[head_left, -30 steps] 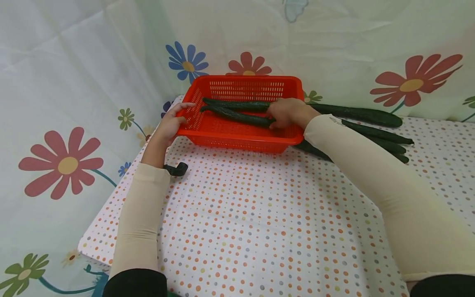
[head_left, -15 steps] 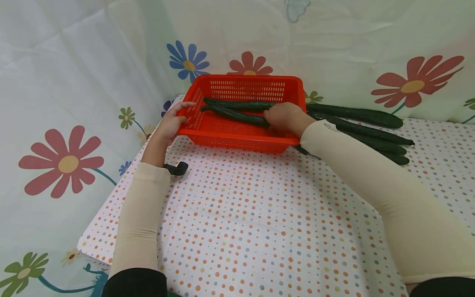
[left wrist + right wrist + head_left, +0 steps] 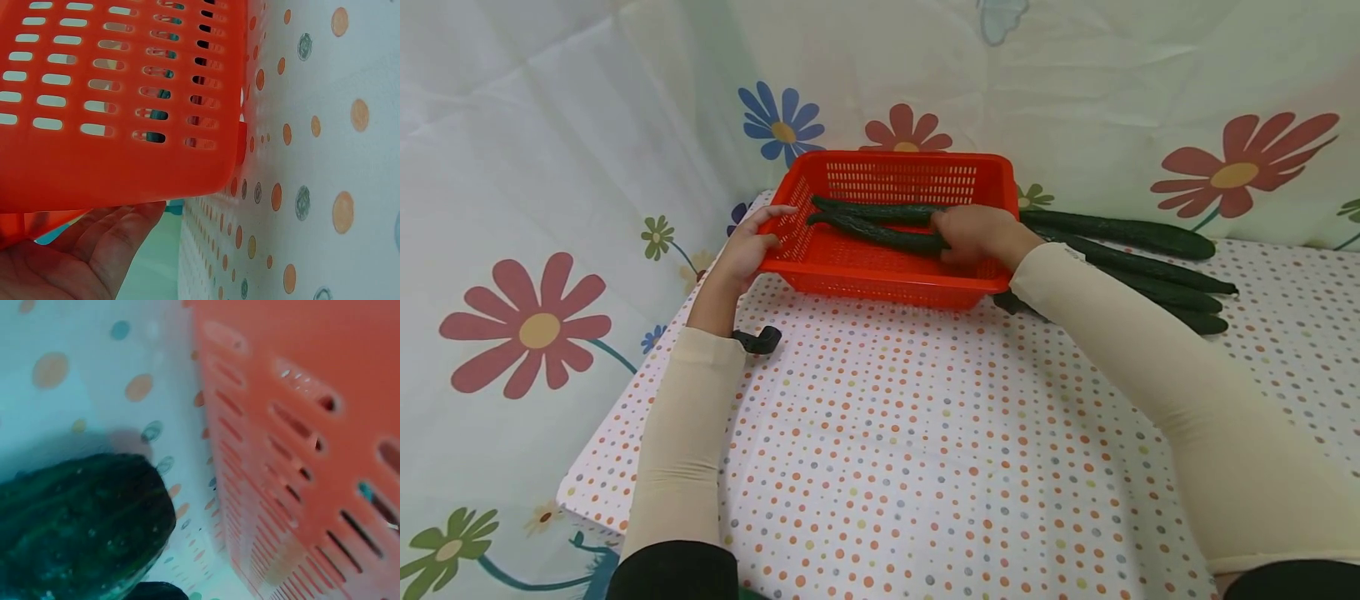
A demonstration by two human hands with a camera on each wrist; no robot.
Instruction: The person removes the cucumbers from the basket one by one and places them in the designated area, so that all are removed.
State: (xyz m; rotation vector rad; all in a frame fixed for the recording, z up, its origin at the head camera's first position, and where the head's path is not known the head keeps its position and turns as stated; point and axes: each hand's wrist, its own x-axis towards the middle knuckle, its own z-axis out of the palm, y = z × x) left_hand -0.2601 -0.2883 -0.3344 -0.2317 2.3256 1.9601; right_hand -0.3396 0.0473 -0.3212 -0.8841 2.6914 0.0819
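Note:
A red slotted plastic basket [image 3: 887,281] stands on the dotted cloth with two long cucumbers in it, the rear one [image 3: 868,211] and the front one [image 3: 880,235]. My right hand [image 3: 976,233] reaches over the basket's right side, its curled fingers round the right end of the front cucumber. My left hand [image 3: 747,250] grips the left rim; the left wrist view shows its fingers [image 3: 119,240] against the edge of the basket wall. Beside the basket's outer wall [image 3: 300,337], a cucumber end [image 3: 87,519] fills the lower left of the right wrist view.
Several more cucumbers [image 3: 1127,233] lie to the right of the basket, partly under my right sleeve. A curtain [image 3: 1075,75] with printed flowers hangs close behind the basket. The table's left edge [image 3: 602,433] runs along my left forearm.
My right hand has moved slightly left, deeper into the basket, and the right forearm has dipped, baring more of the cucumbers outside. The left hand keeps its place on the rim.

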